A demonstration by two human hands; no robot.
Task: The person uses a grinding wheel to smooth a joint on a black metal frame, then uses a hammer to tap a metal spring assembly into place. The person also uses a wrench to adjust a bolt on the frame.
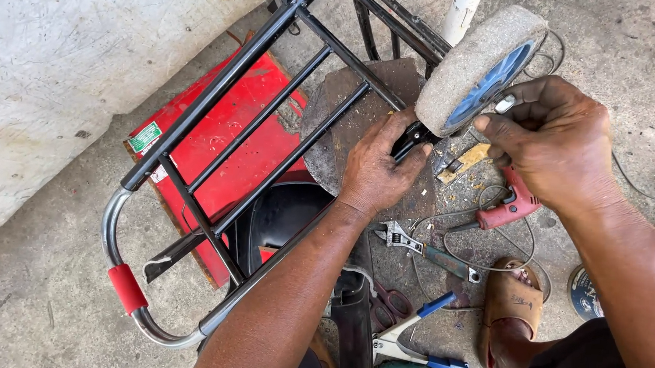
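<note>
gripping the cart frame (pixel 272 108) with left hand (pixel 378 168), right hand (pixel 557 146) pinching a small metal piece (pixel 505 104) at the wheel (pixel 480 69)

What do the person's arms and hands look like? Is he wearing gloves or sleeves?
No gloves and no sleeves. The left hand and the right hand are bare, and both forearms are bare as far up as the picture shows. No watch, ring or wristband shows. The fingers look dusty from work.
</note>
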